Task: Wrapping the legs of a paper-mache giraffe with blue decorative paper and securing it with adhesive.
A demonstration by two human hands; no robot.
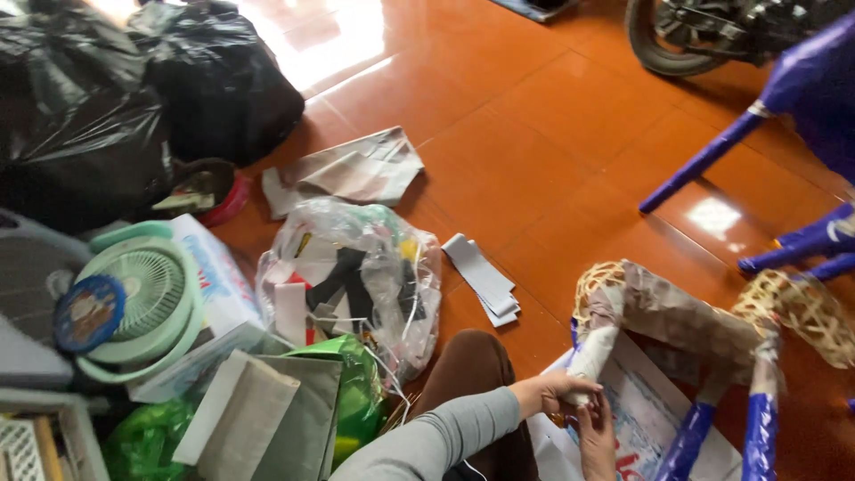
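Lower right: left hand [559,389] grips the frame's paper-wrapped leg [592,349] to steady it (bamboo shows above); right hand [595,434] pinches below, smoothing wrap.

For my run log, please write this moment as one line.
left hand: grips white-wrapped leg of woven frame figure | right hand: touches leg below | nearby: clear plastic bag, green fan

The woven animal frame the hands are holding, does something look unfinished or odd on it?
Yes. The woven frame is only partly covered: bare weave shows at both ends, brownish paper wraps the middle, and only the lower legs are blue. The left hand and right hand grip a white-wrapped leg.
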